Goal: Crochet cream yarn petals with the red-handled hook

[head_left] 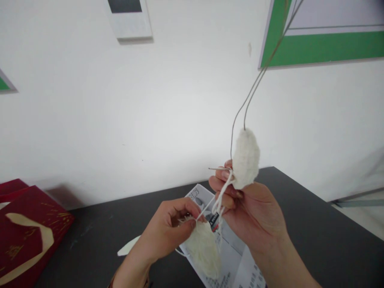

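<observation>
My right hand point(258, 216) is raised over the table, its fingers closed on a small white oval knitted piece point(246, 160). A thin needle tip point(216, 169) sticks out leftward from those fingers, and a long looped cable point(248, 98) rises from the piece toward the upper right. White yarn point(223, 192) hangs from the needle past my right fingers. Lower and to the left, my left hand point(169, 226) pinches a cream fluffy yarn bundle point(205, 252) between thumb and fingers. A taut strand runs from there up to the right hand.
Beneath the yarn lies a printed white package or sheet point(231, 250) on the dark table point(99, 236). A pale flat piece point(128, 246) is partly behind my left wrist. Red gift bags point(33, 232) stand at left. A white wall point(180, 100) with framed panels point(330, 48) rises behind.
</observation>
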Action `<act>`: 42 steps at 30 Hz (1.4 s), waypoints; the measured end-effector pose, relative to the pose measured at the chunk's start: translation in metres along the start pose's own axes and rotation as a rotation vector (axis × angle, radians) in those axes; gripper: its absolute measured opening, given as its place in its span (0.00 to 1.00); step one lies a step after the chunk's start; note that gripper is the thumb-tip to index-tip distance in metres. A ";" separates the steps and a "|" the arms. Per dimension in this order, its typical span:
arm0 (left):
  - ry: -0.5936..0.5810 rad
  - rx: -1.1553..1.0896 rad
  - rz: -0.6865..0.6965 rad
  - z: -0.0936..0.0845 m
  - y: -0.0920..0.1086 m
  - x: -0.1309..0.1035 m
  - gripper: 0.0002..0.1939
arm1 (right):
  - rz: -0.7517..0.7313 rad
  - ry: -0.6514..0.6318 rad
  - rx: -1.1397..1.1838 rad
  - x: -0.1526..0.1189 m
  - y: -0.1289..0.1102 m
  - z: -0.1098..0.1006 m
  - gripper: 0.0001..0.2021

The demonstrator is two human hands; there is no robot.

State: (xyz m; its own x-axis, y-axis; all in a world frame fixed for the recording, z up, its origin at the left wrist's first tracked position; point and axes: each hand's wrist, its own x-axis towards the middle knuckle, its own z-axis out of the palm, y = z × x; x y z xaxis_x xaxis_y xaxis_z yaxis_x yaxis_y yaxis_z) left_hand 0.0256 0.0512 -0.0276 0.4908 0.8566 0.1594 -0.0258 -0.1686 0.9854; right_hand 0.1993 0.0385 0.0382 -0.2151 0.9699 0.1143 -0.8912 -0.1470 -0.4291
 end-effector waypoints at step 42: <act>0.079 0.631 0.125 -0.002 -0.007 -0.002 0.09 | -0.077 0.022 -0.100 -0.003 -0.009 0.002 0.11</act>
State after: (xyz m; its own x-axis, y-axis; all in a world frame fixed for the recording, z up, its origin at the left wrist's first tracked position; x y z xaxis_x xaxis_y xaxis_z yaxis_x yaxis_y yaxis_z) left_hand 0.0232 0.0517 -0.0344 0.4507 0.8415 0.2980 0.4504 -0.5026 0.7380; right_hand 0.2072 0.0368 0.0440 -0.1372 0.9818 0.1312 -0.8601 -0.0524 -0.5075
